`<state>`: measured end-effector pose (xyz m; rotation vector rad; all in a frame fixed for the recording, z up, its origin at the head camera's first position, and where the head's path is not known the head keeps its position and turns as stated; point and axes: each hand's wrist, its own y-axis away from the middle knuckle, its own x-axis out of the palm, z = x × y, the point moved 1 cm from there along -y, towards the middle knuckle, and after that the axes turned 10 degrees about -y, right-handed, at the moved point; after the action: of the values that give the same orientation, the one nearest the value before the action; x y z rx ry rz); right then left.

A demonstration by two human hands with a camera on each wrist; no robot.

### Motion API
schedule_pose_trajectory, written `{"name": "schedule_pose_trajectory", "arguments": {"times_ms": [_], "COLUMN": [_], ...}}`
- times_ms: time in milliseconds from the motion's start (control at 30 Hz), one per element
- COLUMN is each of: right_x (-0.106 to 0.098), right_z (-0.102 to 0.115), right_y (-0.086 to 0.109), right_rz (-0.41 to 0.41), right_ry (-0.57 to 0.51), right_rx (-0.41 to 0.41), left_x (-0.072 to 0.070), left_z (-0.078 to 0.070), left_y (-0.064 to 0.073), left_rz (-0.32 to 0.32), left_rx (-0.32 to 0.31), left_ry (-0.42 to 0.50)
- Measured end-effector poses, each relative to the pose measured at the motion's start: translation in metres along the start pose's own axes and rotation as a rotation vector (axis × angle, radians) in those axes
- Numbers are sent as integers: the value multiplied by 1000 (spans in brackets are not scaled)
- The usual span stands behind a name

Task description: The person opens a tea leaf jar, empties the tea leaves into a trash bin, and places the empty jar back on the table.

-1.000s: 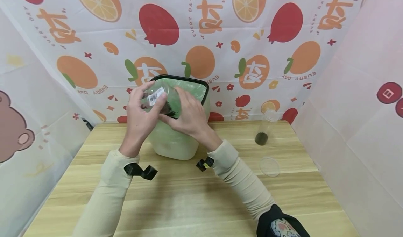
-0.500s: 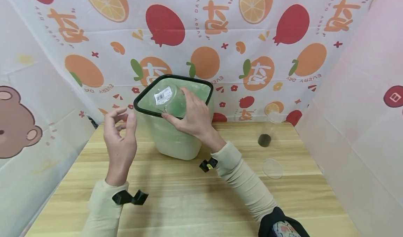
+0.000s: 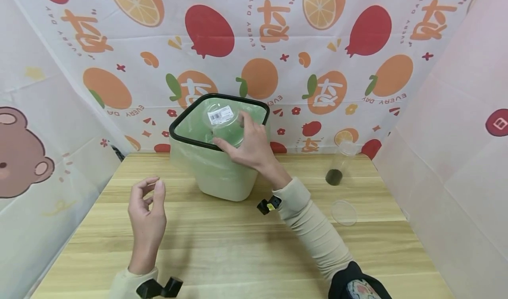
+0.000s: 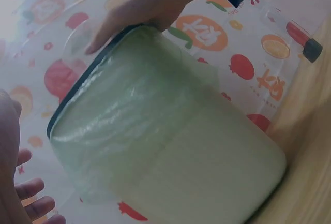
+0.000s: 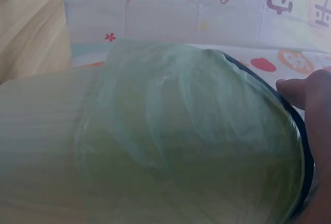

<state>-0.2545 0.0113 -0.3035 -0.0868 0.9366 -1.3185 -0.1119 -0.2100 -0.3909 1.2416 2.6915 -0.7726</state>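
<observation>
My right hand [image 3: 255,147] holds a clear plastic jar [image 3: 220,121], upside down with its barcode label [image 3: 220,115] facing up. The jar is over the mouth of a pale trash bin [image 3: 226,175], which has a green liner [image 3: 190,125] and a black rim [image 3: 192,142]. In the left wrist view the jar [image 4: 77,43] shows faintly beyond the rim. To the left of the bin, my left hand [image 3: 147,224] hovers over the table, fingers loosely bent around nothing. The inside bottom of the bin is hidden.
A clear upright container [image 3: 341,160] with dark matter [image 3: 334,177] at its bottom stands back right on the wooden table [image 3: 246,250]. In front of it lies a clear round disc [image 3: 344,213]. A fruit-print cloth [image 3: 158,61] hangs directly behind the bin.
My left hand has let go of the jar and moved left and down. The right hand keeps the jar over the bin. Dark matter seen in the jar earlier no longer shows.
</observation>
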Motion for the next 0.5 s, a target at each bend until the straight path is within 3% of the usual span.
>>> {"name": "schedule_pose_trajectory", "arguments": {"times_ms": [267,500], "right_x": [-7,-7], "right_z": [-11,-15], "right_y": [0,0], "right_rz": [46,31], "right_ry": [-82,-113], "right_rx": [127,144], "left_x": [-6,-11], "left_z": [12,20], "left_y": [10,15], "left_rz": [-29,-28], "left_rx": [-59,-79], "left_ry": [-2,-19]}}
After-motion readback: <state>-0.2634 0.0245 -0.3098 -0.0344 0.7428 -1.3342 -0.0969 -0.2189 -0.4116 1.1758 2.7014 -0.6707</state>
